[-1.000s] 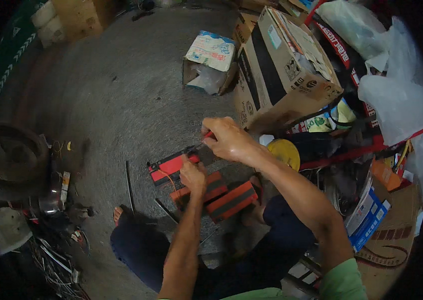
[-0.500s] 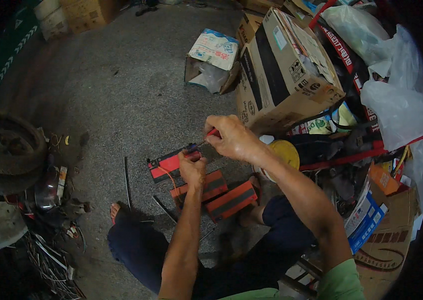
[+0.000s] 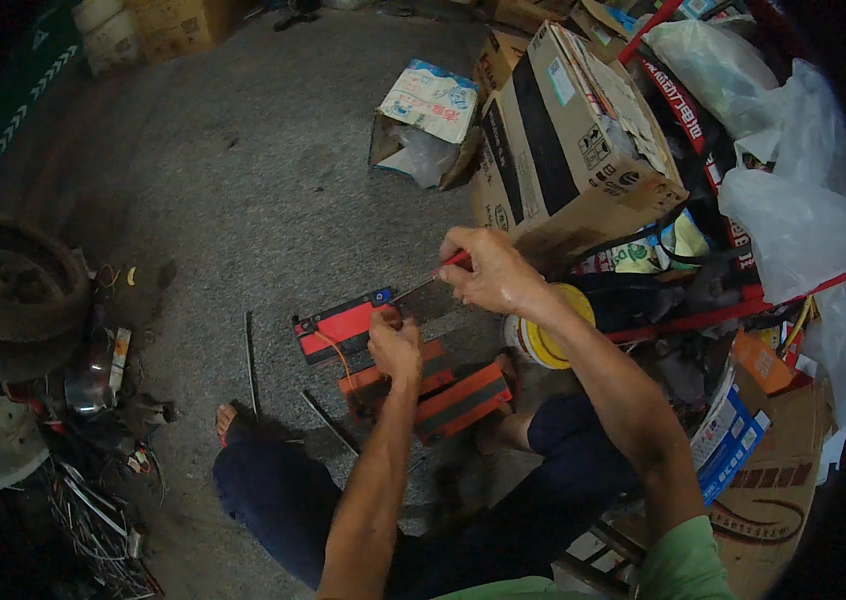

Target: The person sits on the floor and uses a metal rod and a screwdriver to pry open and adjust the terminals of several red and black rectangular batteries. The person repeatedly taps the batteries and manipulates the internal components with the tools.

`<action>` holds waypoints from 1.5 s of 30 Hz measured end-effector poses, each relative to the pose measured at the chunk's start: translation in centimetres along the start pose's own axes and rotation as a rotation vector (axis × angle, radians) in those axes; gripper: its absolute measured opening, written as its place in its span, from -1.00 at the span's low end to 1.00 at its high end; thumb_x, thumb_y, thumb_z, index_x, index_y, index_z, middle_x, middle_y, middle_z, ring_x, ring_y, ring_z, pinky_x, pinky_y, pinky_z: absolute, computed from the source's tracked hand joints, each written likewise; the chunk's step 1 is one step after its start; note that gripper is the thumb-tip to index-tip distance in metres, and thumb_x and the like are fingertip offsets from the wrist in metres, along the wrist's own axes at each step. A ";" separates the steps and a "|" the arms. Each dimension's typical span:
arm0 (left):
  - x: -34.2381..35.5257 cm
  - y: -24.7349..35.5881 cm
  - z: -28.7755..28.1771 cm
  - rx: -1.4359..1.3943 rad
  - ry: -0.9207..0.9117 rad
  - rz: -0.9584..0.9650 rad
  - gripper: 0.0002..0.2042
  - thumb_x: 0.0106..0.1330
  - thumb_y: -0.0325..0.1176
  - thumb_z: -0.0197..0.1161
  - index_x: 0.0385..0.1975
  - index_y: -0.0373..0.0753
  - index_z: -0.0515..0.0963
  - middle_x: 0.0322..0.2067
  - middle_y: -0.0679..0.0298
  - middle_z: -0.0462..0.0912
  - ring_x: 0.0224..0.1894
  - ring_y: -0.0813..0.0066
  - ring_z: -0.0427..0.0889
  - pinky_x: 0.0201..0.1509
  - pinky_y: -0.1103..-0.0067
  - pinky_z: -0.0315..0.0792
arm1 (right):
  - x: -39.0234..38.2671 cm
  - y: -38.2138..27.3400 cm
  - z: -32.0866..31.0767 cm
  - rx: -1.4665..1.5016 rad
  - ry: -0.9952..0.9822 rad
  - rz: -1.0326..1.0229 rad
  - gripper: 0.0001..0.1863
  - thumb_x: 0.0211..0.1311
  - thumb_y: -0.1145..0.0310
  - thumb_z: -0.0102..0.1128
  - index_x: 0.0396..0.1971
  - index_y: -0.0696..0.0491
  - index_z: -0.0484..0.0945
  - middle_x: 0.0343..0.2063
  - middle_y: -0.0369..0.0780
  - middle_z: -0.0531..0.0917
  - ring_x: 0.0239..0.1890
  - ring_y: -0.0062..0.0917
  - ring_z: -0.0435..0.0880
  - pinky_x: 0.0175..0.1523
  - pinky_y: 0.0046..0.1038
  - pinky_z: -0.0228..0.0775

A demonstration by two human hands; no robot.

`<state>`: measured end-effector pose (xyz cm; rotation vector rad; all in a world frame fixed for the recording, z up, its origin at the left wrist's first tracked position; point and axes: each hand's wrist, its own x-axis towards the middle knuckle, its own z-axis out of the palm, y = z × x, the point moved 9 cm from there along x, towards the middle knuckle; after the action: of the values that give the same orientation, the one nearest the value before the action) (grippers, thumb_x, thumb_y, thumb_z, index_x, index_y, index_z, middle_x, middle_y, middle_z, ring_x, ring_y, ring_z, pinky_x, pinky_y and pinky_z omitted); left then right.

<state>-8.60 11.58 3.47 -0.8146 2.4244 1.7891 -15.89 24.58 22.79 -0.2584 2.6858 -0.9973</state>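
My right hand (image 3: 488,272) is closed around the red handle of a screwdriver (image 3: 421,284), whose thin shaft slants down-left toward a flat red and black block (image 3: 341,325) on the floor. My left hand (image 3: 398,347) is closed just below the shaft's tip, pressing on or gripping a small part there with an orange wire trailing from it; what is in its fingers is hidden. Two more orange and black blocks (image 3: 465,397) lie side by side under my left wrist. I sit on the grey floor with a bare foot (image 3: 228,422) out to the left.
A large open cardboard box (image 3: 568,150) and a smaller torn box (image 3: 425,120) stand behind the blocks. White plastic bags (image 3: 793,210), a yellow lid (image 3: 553,335) and piled clutter fill the right. An old tyre (image 3: 13,290), wires and scrap lie at left. Thin metal rods (image 3: 250,360) lie beside my foot.
My right hand with the screwdriver has stayed over the red block with slight shifts. My left hand moved a little toward the shaft's tip. The view drifted slightly.
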 end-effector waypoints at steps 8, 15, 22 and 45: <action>-1.5 2.4 0.1 0.500 -0.052 0.201 -0.73 0.07 -0.28 0.43 -0.35 -0.33 0.58 -0.44 -0.08 0.69 -0.27 -0.09 0.72 -0.20 0.12 0.56 | -0.3 -2.6 0.1 -0.150 0.053 -0.186 -0.83 0.16 0.46 0.32 -0.32 0.20 0.55 -0.48 -0.01 0.66 -0.35 -0.18 0.71 -0.22 -0.23 0.50; 0.7 -1.7 2.0 -0.009 -0.210 0.121 -0.63 0.04 -0.30 0.30 -0.14 -0.31 0.65 -0.50 0.13 0.66 -0.42 0.23 0.68 -0.28 0.36 0.51 | -0.5 -2.3 0.1 -0.078 -0.004 -0.106 -0.81 0.09 0.50 0.30 -0.31 0.24 0.54 -0.41 0.05 0.66 -0.26 -0.03 0.68 -0.14 -0.14 0.50; 1.2 -3.5 2.2 -0.133 -0.190 0.078 -0.47 0.03 -0.31 0.29 0.09 -0.26 0.61 -0.56 0.29 0.57 -0.47 0.46 0.59 -0.32 0.48 0.47 | -0.2 -3.1 0.4 -0.095 0.024 -0.136 -0.85 0.18 0.49 0.31 -0.28 0.20 0.57 -0.45 0.00 0.67 -0.34 -0.25 0.73 -0.23 -0.28 0.51; 0.9 -1.0 -0.3 0.188 -0.130 0.118 -0.51 0.09 -0.34 0.23 0.11 -0.06 0.62 -0.23 0.03 0.74 -0.14 0.03 0.72 -0.05 0.28 0.54 | -0.2 -2.7 -1.4 0.045 0.034 -0.061 -0.89 0.22 0.51 0.28 -0.30 0.20 0.56 -0.56 -0.15 0.68 -0.55 -0.56 0.69 -0.48 -0.50 0.52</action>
<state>-8.90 10.78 2.44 -0.5326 2.5528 1.5617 -15.96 23.50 25.61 -0.3188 2.6969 -1.0878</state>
